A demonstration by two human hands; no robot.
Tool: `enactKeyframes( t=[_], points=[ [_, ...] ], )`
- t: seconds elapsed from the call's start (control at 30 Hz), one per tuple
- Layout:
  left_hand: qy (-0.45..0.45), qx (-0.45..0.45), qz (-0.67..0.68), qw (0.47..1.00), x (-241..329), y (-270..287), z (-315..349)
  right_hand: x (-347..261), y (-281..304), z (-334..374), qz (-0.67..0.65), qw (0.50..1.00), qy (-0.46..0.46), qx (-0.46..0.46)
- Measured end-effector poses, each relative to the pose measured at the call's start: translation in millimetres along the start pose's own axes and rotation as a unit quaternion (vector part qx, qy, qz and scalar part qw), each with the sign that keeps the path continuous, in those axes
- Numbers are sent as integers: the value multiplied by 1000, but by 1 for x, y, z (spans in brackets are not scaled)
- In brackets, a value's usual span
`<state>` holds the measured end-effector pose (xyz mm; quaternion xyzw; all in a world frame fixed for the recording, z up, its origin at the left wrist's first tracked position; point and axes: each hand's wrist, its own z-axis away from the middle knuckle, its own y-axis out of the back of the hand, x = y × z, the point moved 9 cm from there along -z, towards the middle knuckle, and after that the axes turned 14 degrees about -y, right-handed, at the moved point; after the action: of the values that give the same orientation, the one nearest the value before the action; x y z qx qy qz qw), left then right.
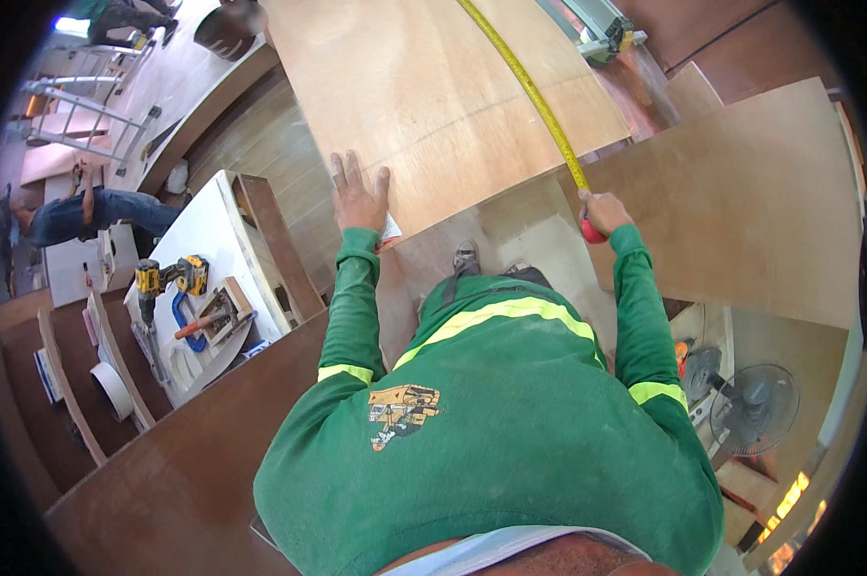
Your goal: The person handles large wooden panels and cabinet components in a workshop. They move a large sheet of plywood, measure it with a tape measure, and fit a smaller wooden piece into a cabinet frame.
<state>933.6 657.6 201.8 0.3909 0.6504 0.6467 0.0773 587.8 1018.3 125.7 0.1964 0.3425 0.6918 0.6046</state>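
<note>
A large light plywood sheet point(424, 106) lies in front of me, its near edge facing my body. My left hand point(359, 197) rests flat near its near left corner, fingers stretched out and apart. Beside that hand a small white and red label point(389, 230) shows at the sheet's edge. My right hand point(604, 213) is closed around a red tape measure point(593, 231) just off the sheet's near right part. The yellow tape blade point(525, 82) runs out from it across the sheet and past the top of the view.
At left, a white-topped cabinet point(213, 230) bears cordless drills point(189, 274), a blue clamp point(186, 317) and hand tools. Another plywood panel point(741, 202) stands at right, near a fan point(755, 408). A person point(97, 211) and a ladder point(93, 110) are at far left.
</note>
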Motion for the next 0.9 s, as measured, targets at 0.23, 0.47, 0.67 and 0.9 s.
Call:
enactKeyframes(
  t=[0.23, 0.47, 0.67, 0.9],
  points=[
    [5, -7, -29, 1000, 0, -10, 2, 7, 0, -18, 26, 998, 55, -13],
    [-37, 26, -49, 998, -3, -12, 5, 5, 13, -11, -7, 997, 74, 19],
    [-12, 5, -40, 999, 2, -12, 5, 12, 5, -31, -21, 997, 80, 6],
    [-65, 51, 9, 997, -9, -13, 1, 6, 3, -40, 15, 995, 99, -16]
  ],
)
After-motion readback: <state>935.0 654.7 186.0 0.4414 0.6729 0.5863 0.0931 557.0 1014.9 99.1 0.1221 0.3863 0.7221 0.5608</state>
